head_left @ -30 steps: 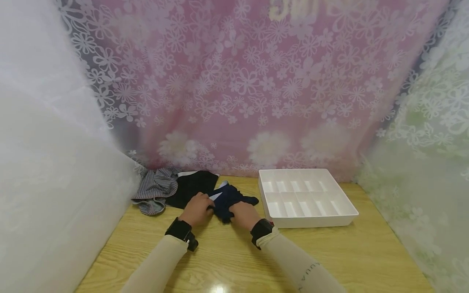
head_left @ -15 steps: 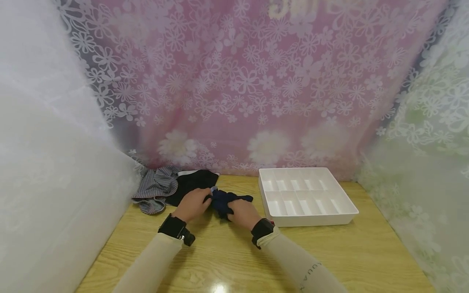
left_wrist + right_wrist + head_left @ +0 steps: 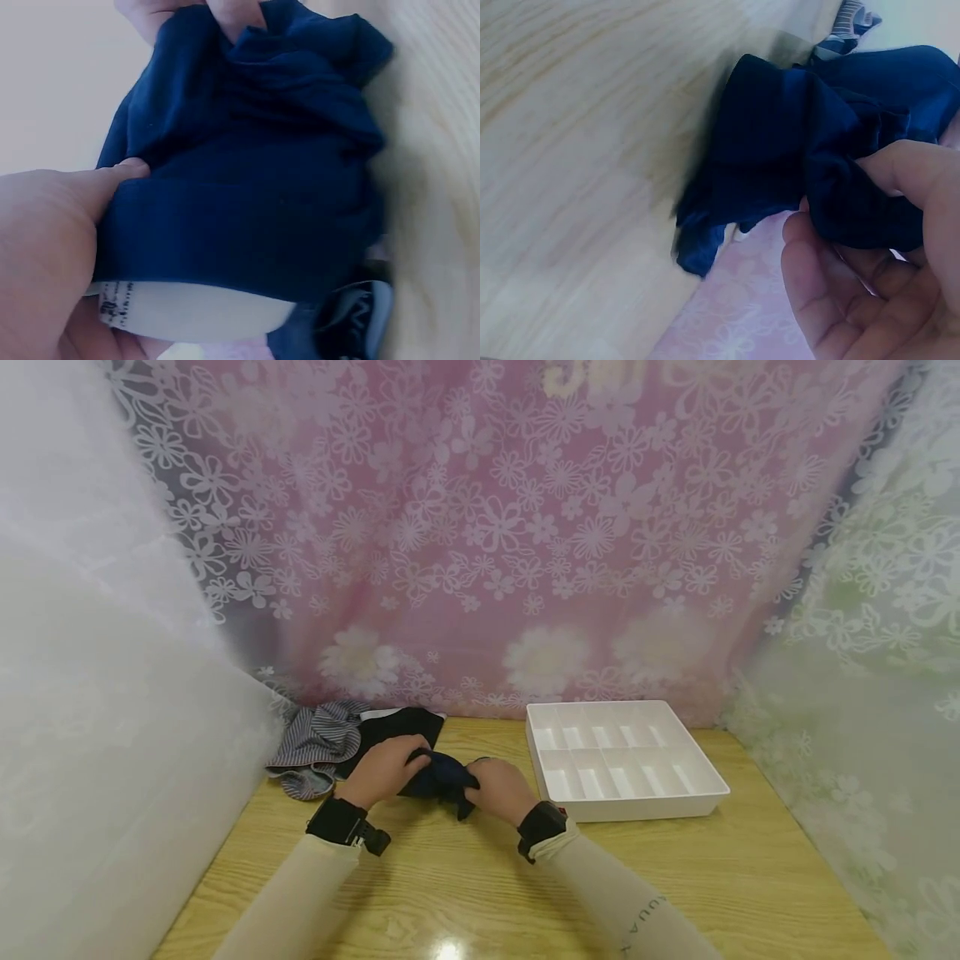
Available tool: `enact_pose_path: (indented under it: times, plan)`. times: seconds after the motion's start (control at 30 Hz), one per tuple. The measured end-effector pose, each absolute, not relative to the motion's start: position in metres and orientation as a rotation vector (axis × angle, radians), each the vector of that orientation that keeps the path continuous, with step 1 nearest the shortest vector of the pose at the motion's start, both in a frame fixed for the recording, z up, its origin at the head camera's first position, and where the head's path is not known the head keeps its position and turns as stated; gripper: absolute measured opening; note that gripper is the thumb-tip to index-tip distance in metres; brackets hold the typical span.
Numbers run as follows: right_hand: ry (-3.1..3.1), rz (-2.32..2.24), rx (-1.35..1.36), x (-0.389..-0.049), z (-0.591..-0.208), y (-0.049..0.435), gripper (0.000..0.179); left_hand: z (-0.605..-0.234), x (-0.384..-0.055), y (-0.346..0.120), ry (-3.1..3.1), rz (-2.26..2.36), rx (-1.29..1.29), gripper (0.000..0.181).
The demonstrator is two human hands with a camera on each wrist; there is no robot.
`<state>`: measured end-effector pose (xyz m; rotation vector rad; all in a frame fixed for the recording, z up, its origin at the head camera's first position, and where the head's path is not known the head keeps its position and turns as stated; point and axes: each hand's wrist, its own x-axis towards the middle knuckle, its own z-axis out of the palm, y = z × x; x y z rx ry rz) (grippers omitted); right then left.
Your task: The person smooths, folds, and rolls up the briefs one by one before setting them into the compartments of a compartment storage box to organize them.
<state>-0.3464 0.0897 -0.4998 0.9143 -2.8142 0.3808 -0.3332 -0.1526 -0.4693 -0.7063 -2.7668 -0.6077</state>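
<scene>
A pair of navy underpants (image 3: 442, 774) is stretched between my two hands, just over the table. My left hand (image 3: 381, 770) pinches one side by the waistband; in the left wrist view the thumb lies on the navy band (image 3: 202, 229), and a pale inner side with printed letters shows below it. The opposite side is gripped by my right hand (image 3: 502, 789), its thumb on top and its fingers underneath in the right wrist view. The cloth (image 3: 765, 142) is bunched there, with one loose end hanging down.
At the back left lie a crumpled striped garment (image 3: 318, 743) and a black garment (image 3: 397, 731) with a white band. A white divided box (image 3: 633, 810) with several compartments stands to the right on the wooden table (image 3: 465, 893). Flowered curtains (image 3: 487, 568) enclose the back and sides.
My left hand has moved left and slightly up with its side of the navy underpants. The cloth has gone from a bunched heap to a stretched shape. The right hand has barely moved.
</scene>
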Motion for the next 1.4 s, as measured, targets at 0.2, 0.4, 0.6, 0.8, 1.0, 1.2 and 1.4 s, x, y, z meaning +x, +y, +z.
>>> enact_pose_path:
  times: [0.2,0.4,0.6,0.8,1.0,1.2,1.4]
  plan:
    - [-2.771,0.439,0.881,-0.343,-0.489,0.091,0.015,-0.45,-0.329,-0.155,-2.849,-0.655,-0.697,0.017]
    - [-2.757,0.467,0.88,-0.337,-0.479,0.092,0.016,-0.437,-0.322,-0.16,-2.908,-0.632,-0.709,0.023]
    - [-2.725,0.483,0.893,-0.332,-0.468,0.092,0.014,-0.428,-0.315,-0.167,-2.929,-0.677,-0.764,0.023]
    - [-2.682,0.505,0.959,-0.326,-0.462,0.092,0.013,-0.418,-0.311,-0.171,-2.996,-0.748,-0.778,0.014]
    - [-2.685,0.571,1.03,-0.318,-0.456,0.092,0.013,-0.405,-0.307,-0.175,-3.027,-0.794,-0.92,0.012]
    - [-2.706,0.677,1.202,-0.311,-0.446,0.094,0.012,-0.39,-0.303,-0.175,-3.053,-0.856,-1.037,0.011]
    - [-2.753,0.87,1.47,-0.309,-0.444,0.099,0.009,-0.386,-0.302,-0.171,-3.106,-0.917,-1.205,0.012]
